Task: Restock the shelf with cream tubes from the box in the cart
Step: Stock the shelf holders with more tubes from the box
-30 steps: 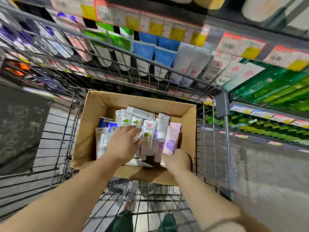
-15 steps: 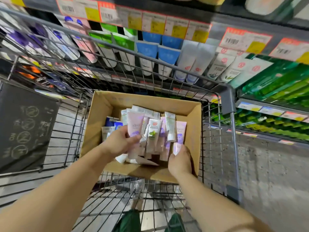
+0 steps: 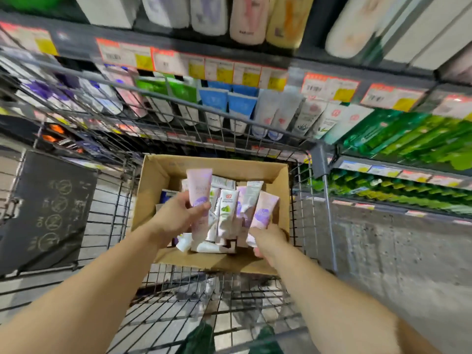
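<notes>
Over the cardboard box [image 3: 260, 172] in the cart [image 3: 329, 226], our left hand [image 3: 176, 215] clamps a pink tube [image 3: 200, 198], and our right hand [image 3: 268, 242] grips a second pink tube [image 3: 263, 213] at the box's near right corner. Loose tubes lean between them; a hurried lift could drag some out. The shelf [image 3: 293, 66] waits beyond the box. Labels blur, unreadable.

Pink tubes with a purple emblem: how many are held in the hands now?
2: one pink tube upright in the left hand, another in the right hand. More may be hidden in the box.
</notes>
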`<action>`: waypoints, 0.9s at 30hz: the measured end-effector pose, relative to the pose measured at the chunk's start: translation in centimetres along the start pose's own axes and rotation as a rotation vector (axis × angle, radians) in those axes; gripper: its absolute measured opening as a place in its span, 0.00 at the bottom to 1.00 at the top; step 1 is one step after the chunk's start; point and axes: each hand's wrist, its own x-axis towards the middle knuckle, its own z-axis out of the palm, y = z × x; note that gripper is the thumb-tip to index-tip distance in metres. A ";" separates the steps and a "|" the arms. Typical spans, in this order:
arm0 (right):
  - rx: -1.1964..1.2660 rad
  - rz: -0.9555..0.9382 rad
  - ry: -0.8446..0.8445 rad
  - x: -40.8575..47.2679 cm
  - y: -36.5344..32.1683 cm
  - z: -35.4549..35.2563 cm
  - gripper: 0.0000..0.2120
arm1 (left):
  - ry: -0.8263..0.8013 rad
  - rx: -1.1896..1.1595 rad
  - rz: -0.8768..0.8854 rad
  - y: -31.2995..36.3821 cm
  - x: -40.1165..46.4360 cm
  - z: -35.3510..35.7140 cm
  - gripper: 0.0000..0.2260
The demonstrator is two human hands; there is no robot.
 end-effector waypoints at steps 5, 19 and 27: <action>0.062 -0.269 -0.150 -8.2 -4.1 -6.2 0.16 | -0.090 -0.008 0.096 8.9 -3.4 1.3 0.09; 0.057 -0.954 0.214 -19.8 -15.1 -40.8 0.14 | -0.219 0.011 0.681 39.4 -12.3 22.9 0.13; 0.036 -1.100 0.309 -22.5 -13.9 -60.6 0.15 | -0.293 -0.020 0.800 48.7 -16.0 38.8 0.13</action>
